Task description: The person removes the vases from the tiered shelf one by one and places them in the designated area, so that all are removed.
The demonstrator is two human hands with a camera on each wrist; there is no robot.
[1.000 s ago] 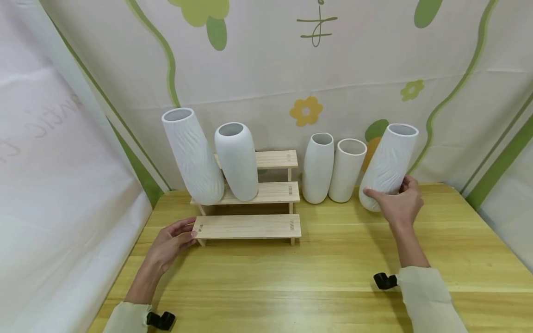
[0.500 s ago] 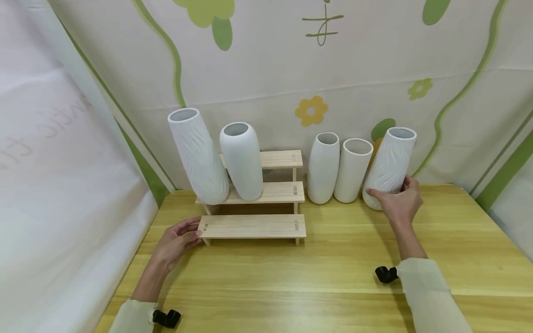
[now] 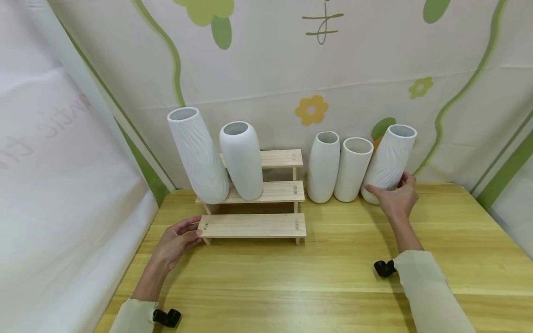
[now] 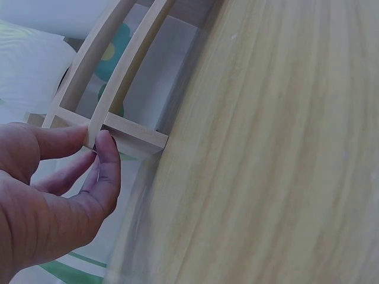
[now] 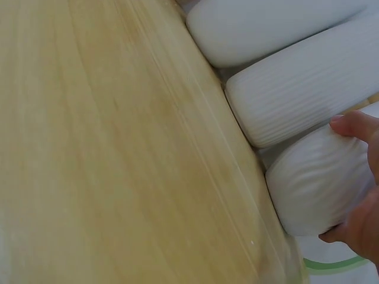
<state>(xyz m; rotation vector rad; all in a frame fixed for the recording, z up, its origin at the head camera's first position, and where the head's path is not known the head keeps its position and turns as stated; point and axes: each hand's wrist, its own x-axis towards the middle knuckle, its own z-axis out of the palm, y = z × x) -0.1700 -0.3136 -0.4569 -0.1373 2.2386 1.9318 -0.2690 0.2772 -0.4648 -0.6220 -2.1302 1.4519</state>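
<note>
My right hand [image 3: 397, 196] grips the lower part of a white vase with wavy relief [image 3: 390, 157], thumb on one side and fingers round the other. In the right wrist view this wavy vase [image 5: 317, 183] stands on the table beside a finely ribbed vase [image 5: 302, 86]. My left hand [image 3: 172, 243] pinches the left end of the lowest board of a three-step wooden shelf [image 3: 251, 225]. Thumb and fingers close on that board's end [image 4: 98, 121] in the left wrist view. A tall wavy vase [image 3: 197, 157] and a smooth rounded vase [image 3: 241, 162] stand on the middle step.
Left of the gripped vase stand a ribbed cylindrical vase [image 3: 353, 171] and a smooth narrow-mouthed vase [image 3: 323, 169], close together. A printed fabric backdrop [image 3: 258, 69] rises behind the wooden table [image 3: 333, 277], and a white cloth [image 3: 62, 185] hangs at the left.
My right hand has lowered the wavy vase and moved it back and closer to the ribbed vase. The left hand keeps its pinch on the shelf. The head view has shifted slightly.
</note>
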